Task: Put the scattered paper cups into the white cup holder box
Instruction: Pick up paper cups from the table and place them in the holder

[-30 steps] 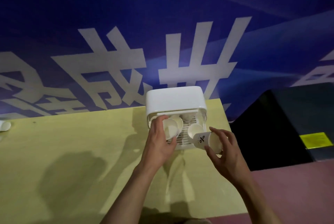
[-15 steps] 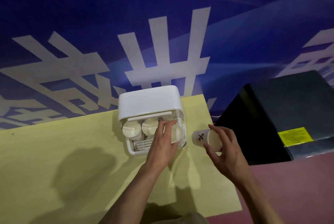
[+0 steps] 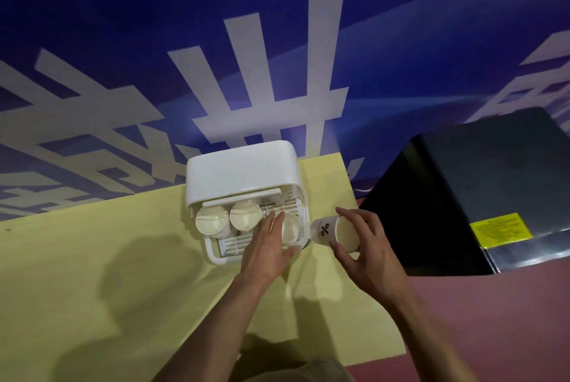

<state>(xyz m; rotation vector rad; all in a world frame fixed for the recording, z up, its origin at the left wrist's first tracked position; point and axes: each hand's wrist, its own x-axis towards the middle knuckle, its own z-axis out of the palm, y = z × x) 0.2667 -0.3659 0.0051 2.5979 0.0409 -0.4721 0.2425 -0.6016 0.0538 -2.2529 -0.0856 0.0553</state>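
Note:
The white cup holder box point(image 3: 240, 172) stands on the yellow table point(image 3: 92, 258) with its front open toward me. Two paper cups point(image 3: 212, 222) point(image 3: 245, 217) lie on their sides in its left part, mouths facing me. My left hand point(image 3: 266, 247) holds a third cup point(image 3: 291, 227) at the right side of the box opening, fingers curled round its rim. My right hand point(image 3: 364, 246) grips a paper cup with a black percent mark point(image 3: 334, 232), on its side, just right of the box.
A dark metal cabinet point(image 3: 493, 190) with a yellow label point(image 3: 501, 229) stands right of the table. A blue banner with white characters point(image 3: 256, 79) hangs behind. The table's right edge meets a reddish floor point(image 3: 478, 335).
My left hand carried its cup from the left side of the box opening to the right side. My right hand drew its cup out to the right of the box.

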